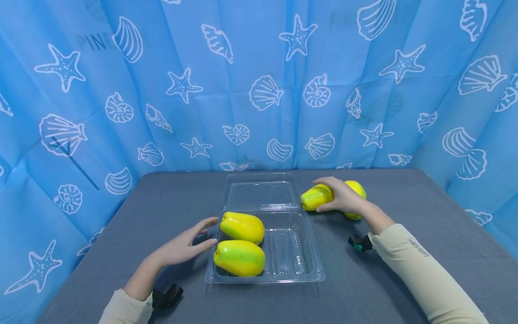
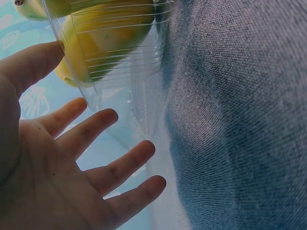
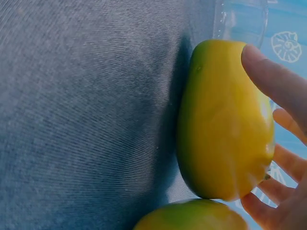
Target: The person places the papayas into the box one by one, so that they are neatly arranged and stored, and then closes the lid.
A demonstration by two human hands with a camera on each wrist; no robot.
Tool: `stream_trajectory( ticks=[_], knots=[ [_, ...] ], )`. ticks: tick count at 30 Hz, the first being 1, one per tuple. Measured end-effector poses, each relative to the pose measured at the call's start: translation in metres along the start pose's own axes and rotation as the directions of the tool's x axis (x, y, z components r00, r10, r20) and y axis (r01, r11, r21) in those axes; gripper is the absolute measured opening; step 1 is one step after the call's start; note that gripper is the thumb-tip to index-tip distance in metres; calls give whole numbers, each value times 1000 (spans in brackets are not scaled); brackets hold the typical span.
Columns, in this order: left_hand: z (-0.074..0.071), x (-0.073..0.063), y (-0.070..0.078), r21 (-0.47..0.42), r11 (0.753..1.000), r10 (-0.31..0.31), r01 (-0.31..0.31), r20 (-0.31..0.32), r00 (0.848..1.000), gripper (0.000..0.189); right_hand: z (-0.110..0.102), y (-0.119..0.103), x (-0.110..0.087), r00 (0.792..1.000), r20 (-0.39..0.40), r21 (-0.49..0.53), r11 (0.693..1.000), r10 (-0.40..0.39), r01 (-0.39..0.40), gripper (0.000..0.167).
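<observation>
Two yellow-green papayas, a rear one [image 1: 243,227] and a front one [image 1: 239,258], lie side by side in the left half of a clear plastic clamshell box [image 1: 301,274]. My left hand [image 1: 182,243] is at the box's left side, fingers spread, the thumb tip right at the rim in the left wrist view. To the right of the box, my right hand [image 1: 341,195] spans a third papaya [image 3: 225,120], thumb on the near side and fingers on the far side. Another papaya [image 1: 356,191] lies just behind that hand, its end close against the held one in the right wrist view.
The box's lid [image 1: 261,193] lies folded back on the grey tabletop [image 1: 174,198]. A blue curtain [image 1: 259,58] printed with shells and starfish hangs behind the table and along its sides. Black straps [image 1: 167,297] sit at both wrists.
</observation>
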State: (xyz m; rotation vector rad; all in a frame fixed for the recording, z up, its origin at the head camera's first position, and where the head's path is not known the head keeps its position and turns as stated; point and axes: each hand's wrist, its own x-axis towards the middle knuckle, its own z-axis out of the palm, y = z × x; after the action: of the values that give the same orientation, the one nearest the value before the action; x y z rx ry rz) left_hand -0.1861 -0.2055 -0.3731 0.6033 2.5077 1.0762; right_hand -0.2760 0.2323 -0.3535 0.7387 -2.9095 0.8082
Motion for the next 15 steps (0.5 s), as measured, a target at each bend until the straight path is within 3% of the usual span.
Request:
stream_trajectory(
  ticks=[15],
  knots=[
    [0, 0, 1, 12, 1000, -11, 11, -5, 1000, 61, 6, 4, 1, 1000, -18, -83, 996, 13, -15, 63]
  ],
)
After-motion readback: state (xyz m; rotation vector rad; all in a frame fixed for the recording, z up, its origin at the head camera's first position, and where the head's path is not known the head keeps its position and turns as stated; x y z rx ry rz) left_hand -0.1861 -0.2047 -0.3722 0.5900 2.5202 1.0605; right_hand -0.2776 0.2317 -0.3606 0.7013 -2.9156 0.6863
